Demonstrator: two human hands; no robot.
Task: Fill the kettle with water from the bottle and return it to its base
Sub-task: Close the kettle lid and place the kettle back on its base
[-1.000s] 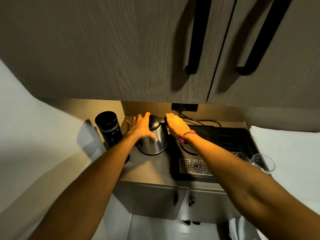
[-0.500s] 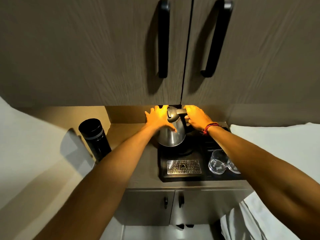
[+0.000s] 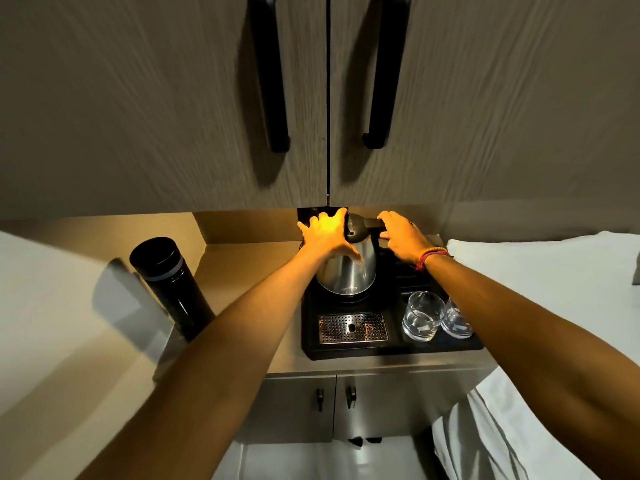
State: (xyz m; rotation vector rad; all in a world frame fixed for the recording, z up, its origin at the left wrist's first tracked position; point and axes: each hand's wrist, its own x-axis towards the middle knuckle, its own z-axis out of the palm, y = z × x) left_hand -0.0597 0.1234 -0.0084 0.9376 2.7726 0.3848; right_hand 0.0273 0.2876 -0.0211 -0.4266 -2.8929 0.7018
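Observation:
A steel kettle [image 3: 349, 275] with a black lid and handle stands on the round base spot at the back of a black tray [image 3: 394, 348]. My left hand [image 3: 327, 235] lies flat against the kettle's left side and top, fingers spread. My right hand [image 3: 401, 233] is closed around the black handle at the kettle's upper right. A tall black bottle [image 3: 169, 282] with its cap on stands on the counter to the left, apart from both hands.
Two clear glasses [image 3: 423, 315] sit on the tray's right part, in front of my right forearm. A perforated metal drip grate [image 3: 351, 327] is at the tray's front. Upper cabinet doors with black handles [image 3: 272, 74] hang low overhead. White bedding [image 3: 540, 282] borders the counter's right.
The kettle has moved right from the bare counter onto the black tray's base spot, with both hands staying on it. The view has shifted right and closer.

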